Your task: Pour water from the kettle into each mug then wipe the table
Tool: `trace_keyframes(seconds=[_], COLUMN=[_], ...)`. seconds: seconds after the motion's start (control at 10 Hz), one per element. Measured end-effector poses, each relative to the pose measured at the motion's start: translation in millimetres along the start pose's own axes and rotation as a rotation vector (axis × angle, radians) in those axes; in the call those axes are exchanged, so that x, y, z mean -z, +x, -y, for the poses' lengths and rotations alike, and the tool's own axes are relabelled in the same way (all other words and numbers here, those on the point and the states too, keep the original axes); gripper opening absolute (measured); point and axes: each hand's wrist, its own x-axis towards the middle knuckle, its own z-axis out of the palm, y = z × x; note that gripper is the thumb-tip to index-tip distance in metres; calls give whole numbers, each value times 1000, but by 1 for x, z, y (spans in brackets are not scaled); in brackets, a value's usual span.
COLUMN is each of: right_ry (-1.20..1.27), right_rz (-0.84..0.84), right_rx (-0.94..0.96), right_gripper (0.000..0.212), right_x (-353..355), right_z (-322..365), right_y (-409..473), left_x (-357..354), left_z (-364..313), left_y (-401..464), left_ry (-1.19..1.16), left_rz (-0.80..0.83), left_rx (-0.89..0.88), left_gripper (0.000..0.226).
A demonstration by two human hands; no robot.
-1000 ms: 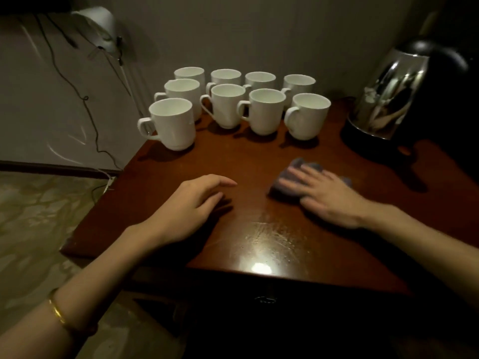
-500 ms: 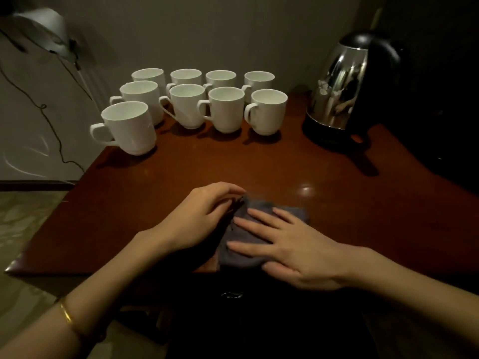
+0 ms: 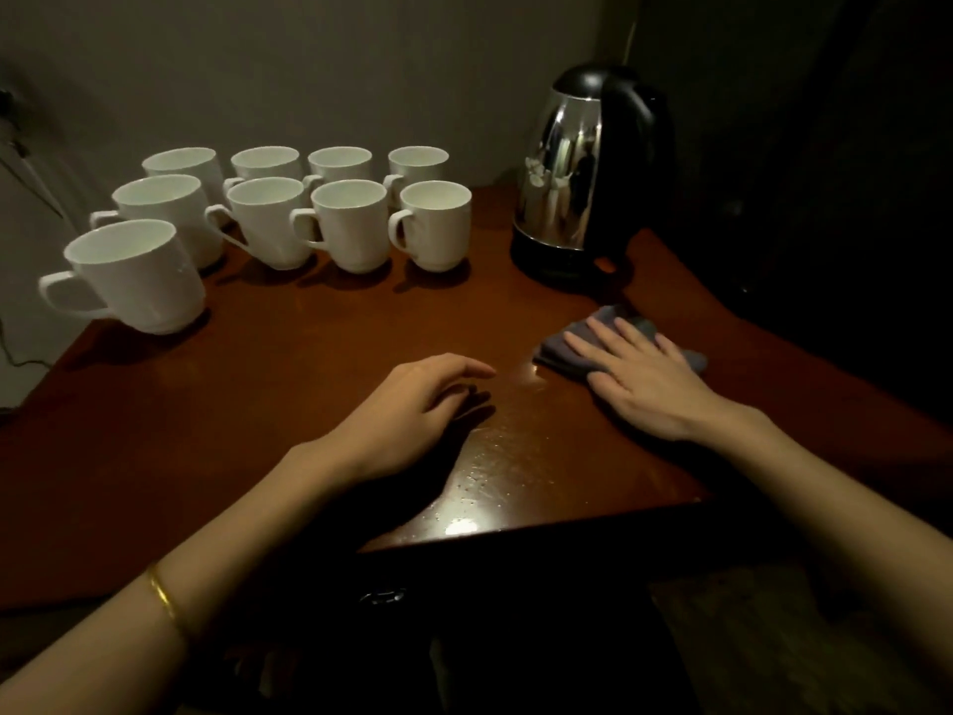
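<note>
Several white mugs (image 3: 350, 224) stand in rows at the back left of the dark wooden table (image 3: 258, 384). A steel kettle (image 3: 577, 172) with a black lid and handle stands on its base at the back right. A folded grey cloth (image 3: 582, 335) lies on the table in front of the kettle. My right hand (image 3: 644, 379) presses flat on the cloth with straight fingers. My left hand (image 3: 412, 405) rests on the bare wood near the middle, fingers loosely curled, holding nothing.
Fine water droplets and a light glare (image 3: 495, 472) mark the wood near the front edge. A wall rises right behind the mugs and kettle. A cable (image 3: 15, 353) hangs off the table's left side. The right side is in deep shadow.
My right hand has slid the cloth from the front edge next to my left hand out to the right, toward the kettle. My left hand has stayed near the middle of the table.
</note>
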Motion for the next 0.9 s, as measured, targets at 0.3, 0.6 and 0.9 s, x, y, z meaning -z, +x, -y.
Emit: trace_keyframes(seconds=[0.3,0.6,0.9], right_ry=[63,133,122], right_rz=[-77,-108,-292], right_rx=[-320,-395,-154], right_gripper=[52,55,60], right_x=[-2,6,15], right_z=[-19,-28,5], right_y=[10,42,32], left_x=[-29,-35,8], left_z=[-26,-28,1], left_y=[60,75,40], left_ry=[169,191,163], left_rz=[36,-39,-139], left_rx=[-113,-91,-2], left_gripper=[35,40,38])
